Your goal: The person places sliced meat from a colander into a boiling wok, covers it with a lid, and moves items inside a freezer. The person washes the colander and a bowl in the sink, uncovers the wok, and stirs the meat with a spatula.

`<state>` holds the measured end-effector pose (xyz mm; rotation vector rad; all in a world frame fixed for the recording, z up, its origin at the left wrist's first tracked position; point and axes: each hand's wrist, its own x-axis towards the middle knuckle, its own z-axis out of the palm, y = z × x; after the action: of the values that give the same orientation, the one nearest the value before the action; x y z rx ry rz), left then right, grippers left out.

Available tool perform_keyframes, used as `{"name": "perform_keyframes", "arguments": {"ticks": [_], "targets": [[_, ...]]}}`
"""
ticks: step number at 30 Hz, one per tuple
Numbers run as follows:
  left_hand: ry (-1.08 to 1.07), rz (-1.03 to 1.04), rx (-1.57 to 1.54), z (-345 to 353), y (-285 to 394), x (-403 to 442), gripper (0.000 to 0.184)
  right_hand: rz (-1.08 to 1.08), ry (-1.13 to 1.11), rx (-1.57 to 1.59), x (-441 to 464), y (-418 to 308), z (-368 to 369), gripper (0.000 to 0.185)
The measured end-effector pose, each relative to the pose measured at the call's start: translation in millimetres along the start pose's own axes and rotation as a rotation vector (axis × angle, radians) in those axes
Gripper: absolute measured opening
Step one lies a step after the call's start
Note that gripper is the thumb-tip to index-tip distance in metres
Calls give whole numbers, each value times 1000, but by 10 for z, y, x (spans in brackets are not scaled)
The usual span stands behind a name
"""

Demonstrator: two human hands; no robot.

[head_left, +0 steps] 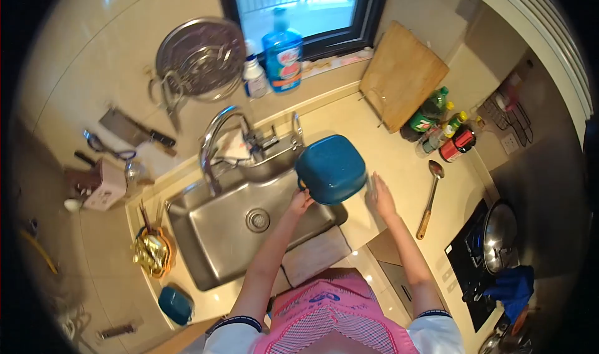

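A rounded-square blue basin point(332, 169) is held over the right end of the steel sink point(206, 229) and the adjoining counter, its smooth outer side facing me. My left hand point(302, 202) grips its lower left edge; a small orange-yellow spot shows just above the fingers, too small to name. To the right of the basin, my right hand point(382, 197) is open with its fingers stretched out, close to the basin's side; I cannot tell whether it touches. The curved faucet point(218, 129) stands behind the sink, whose drain point(258, 220) is visible.
A folded cloth point(317, 256) lies at the sink's front edge. On the right are a ladle point(430, 198), bottles point(433, 114), a cutting board point(402, 73) and a stove point(471, 260) with a pan point(499, 235). A smaller blue container point(176, 305) sits front left.
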<state>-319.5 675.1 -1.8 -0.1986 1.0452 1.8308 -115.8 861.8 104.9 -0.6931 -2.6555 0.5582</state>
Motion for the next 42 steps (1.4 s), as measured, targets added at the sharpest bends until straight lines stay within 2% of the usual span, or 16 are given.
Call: {"name": "perform_keyframes", "arguments": {"ticks": [4, 9, 11, 13, 16, 18, 21, 23, 27, 28, 30, 32, 34, 38, 40, 42], "targets": [[137, 58, 162, 71, -7, 474, 20, 35, 57, 136, -475, 50, 28, 56], [328, 59, 491, 202, 228, 193, 42, 133, 89, 351, -853, -212, 436, 10], [357, 135, 627, 168, 327, -165, 42, 167, -189, 478, -899, -480, 704, 11], [255, 280, 636, -203, 340, -408, 46, -88, -16, 676, -851, -1007, 743, 16], [220, 417, 704, -844, 308, -887, 55, -154, -252, 538, -820, -1490, 882, 14], [209, 422, 904, -1183, 267, -1340, 63, -204, -425, -188, -975, -1937, 640, 52], [296, 405, 1189, -1484, 235, -2089, 65, -156, -669, 87, -1045, -2016, 587, 80], [347, 394, 1268, -1676, 148, -2409, 63, -183, -297, 422, -1242, -1670, 631, 68], [471, 328, 901, -2448, -158, -2809, 55, 204, 322, -32, -1475, -127, 606, 48], [501, 361, 826, -2570, -169, -2842, 48, 657, 67, -79, -1378, -55, -2, 51], [475, 345, 805, -2450, -212, -2806, 42, 705, 580, -466, -1429, 667, -194, 56], [464, 324, 791, -2242, -188, -2831, 37, 953, 497, -345, -1432, 1028, -527, 55], [318, 443, 896, -1804, -55, -2629, 28, 1249, 89, -74, -1465, 1371, -622, 50], [155, 533, 1017, -687, 27, -2284, 25, 889, -35, -119, -1690, 2147, -126, 45], [30, 535, 914, -56, -86, -2128, 24, 966, -108, 209, -1754, 1697, -670, 49], [-75, 621, 929, 553, -255, -1974, 23, 997, 167, 235, -1967, 1666, -692, 48]]}}
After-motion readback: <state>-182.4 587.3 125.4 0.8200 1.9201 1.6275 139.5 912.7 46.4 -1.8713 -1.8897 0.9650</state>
